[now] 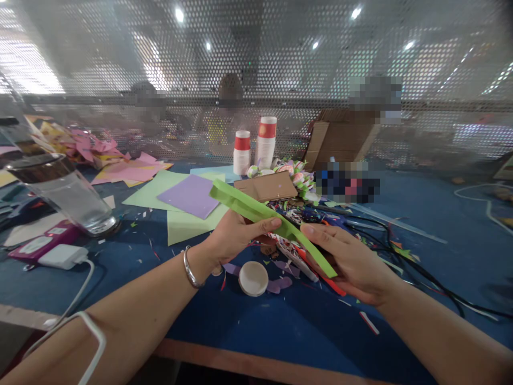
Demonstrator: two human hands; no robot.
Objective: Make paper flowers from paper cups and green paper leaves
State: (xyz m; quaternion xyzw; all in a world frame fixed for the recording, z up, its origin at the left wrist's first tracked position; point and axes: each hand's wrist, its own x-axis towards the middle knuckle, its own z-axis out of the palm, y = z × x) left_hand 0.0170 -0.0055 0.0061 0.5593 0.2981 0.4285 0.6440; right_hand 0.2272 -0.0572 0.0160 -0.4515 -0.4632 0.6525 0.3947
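Observation:
A long folded strip of bright green paper [276,222] is held slantwise above the table by both hands. My left hand [240,232], with a silver bangle at its wrist, grips the strip near its middle, thumb laid on top. Toward the strip's lower right end, my right hand [344,251] pinches it with the thumb over the face; its other fingers are partly hidden behind. Below the hands stands a white paper cup [254,278] seen from above, with purple paper scraps [279,285] beside it.
Purple paper [192,195] and pale green sheets [152,190] lie left of the hands. Stacked paper cups [266,141] and a cardboard box [336,139] stand behind. A glass water bottle [76,198] and a power strip [44,240] are at left. Black cables [420,275] run right.

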